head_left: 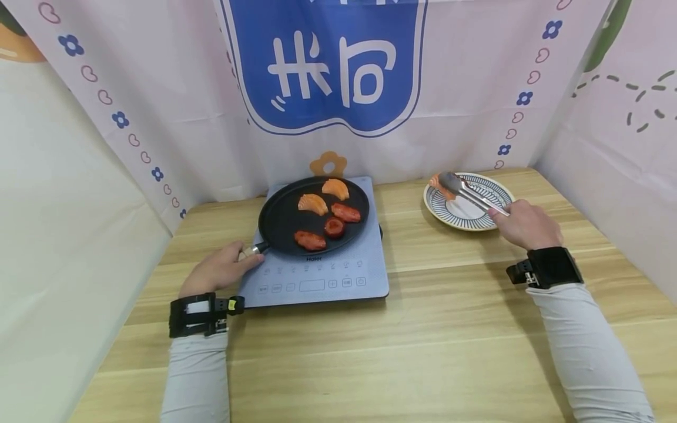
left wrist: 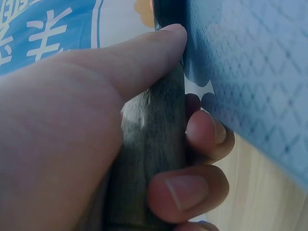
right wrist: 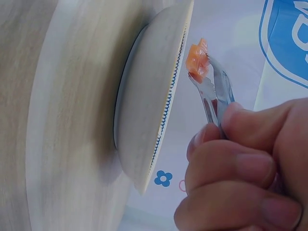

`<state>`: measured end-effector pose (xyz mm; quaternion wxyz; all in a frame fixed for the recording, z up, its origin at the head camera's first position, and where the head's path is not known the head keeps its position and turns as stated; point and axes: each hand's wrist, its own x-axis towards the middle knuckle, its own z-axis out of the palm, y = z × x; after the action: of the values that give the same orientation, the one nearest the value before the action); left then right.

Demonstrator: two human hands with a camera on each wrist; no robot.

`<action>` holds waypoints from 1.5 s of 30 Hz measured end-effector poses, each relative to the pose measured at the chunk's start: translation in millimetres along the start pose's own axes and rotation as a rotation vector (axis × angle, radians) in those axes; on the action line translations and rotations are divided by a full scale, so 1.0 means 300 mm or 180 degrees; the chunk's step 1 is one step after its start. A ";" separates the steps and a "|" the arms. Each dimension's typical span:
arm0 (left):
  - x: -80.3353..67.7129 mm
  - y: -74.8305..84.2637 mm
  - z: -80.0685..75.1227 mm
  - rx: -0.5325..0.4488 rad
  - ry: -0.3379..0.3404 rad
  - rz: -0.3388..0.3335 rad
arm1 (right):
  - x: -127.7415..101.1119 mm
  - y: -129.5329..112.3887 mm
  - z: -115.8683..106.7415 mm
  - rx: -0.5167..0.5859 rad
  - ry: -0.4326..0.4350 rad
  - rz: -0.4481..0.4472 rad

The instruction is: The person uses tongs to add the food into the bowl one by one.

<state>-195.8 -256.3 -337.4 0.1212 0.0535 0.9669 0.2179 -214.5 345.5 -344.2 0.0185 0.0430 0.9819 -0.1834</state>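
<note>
Left hand (head_left: pixel 219 270) wrapped round pan handle (left wrist: pixel 149 159), fingers curled tight; pan (head_left: pixel 314 216) on cooktop (head_left: pixel 317 276). Right hand (head_left: pixel 523 223) squeezing tongs (head_left: pixel 471 191), salmon piece (head_left: pixel 438 183) pinched at tips, raised over plate (head_left: pixel 471 212) at ten o'clock edge

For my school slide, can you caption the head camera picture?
Left hand grips the pan handle while right hand lifts salmon with tongs.
</note>
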 end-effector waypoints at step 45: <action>-0.012 0.011 0.003 -0.0118 0.0051 -0.0074 | -0.025 -0.124 -0.002 0.0069 0.0102 -0.0198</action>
<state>-191.9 -253.6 -335.9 0.1170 0.0382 0.9642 0.2348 -210.5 310.5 -330.0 -0.0034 0.0155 0.9809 -0.1938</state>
